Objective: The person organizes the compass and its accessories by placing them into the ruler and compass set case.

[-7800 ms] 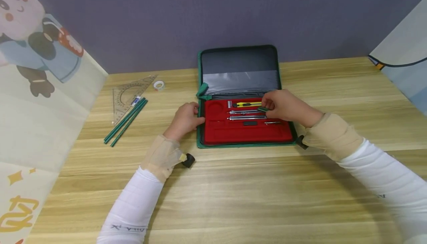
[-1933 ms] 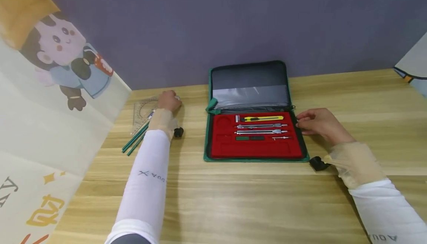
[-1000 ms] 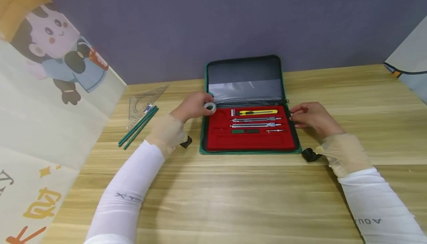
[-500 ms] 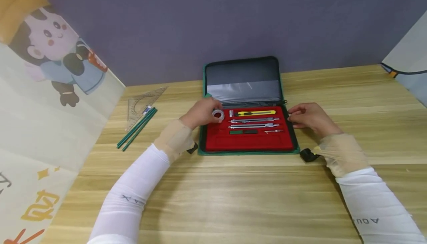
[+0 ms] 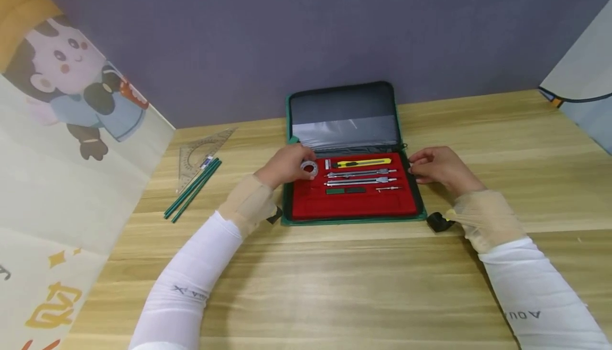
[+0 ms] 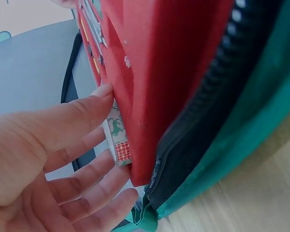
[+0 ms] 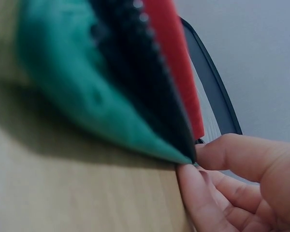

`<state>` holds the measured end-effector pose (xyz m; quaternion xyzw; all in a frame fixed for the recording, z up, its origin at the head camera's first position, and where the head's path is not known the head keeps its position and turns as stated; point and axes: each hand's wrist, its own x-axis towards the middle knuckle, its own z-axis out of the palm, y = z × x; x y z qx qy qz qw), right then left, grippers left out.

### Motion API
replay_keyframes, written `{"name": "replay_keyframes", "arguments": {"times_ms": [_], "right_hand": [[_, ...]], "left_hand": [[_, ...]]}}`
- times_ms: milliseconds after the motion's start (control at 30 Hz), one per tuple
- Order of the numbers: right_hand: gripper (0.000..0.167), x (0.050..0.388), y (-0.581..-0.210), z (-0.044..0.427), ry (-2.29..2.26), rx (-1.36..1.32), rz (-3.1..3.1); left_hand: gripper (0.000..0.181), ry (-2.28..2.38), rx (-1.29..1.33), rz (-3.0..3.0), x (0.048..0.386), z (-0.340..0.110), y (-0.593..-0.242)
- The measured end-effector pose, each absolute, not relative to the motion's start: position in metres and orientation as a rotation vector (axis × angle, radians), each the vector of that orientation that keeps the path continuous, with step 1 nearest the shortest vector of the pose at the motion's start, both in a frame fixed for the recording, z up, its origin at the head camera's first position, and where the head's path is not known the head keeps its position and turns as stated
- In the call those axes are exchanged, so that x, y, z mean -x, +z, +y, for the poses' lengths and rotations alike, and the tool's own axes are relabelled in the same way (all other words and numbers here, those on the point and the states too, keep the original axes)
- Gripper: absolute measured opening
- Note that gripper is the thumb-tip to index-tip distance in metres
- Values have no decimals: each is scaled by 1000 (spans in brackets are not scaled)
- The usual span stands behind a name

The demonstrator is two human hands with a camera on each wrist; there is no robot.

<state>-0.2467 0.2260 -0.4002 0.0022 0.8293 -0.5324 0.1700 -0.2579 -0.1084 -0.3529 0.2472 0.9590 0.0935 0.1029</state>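
My left hand pinches a small roll of tape between thumb and fingers at the upper left of the red tray. In the left wrist view the tape roll shows a green and red pattern and touches the red tray. The tray lies in an open green zip case. At the case's right side, my right hand pinches its edge; the right wrist view shows thumb and finger on the green case. The tray holds a yellow utility knife and metal compasses.
Left of the case lie several green pencils, an eraser and a clear set square. Small green and dark blocks and a thin metal piece sit in the tray. A wall stands behind.
My left hand has brought the tape roll from beside the set square to the tray's upper left. Earlier, my right hand set a small green block in the tray, then moved to the case's right edge.
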Motion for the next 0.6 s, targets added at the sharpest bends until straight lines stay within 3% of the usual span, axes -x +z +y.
{"name": "replay_keyframes", "arguments": {"times_ms": [600], "right_hand": [[42, 244, -398, 225, -1503, 31, 2388]], "left_hand": [[40, 368, -693, 2814, 256, -111, -355]]}}
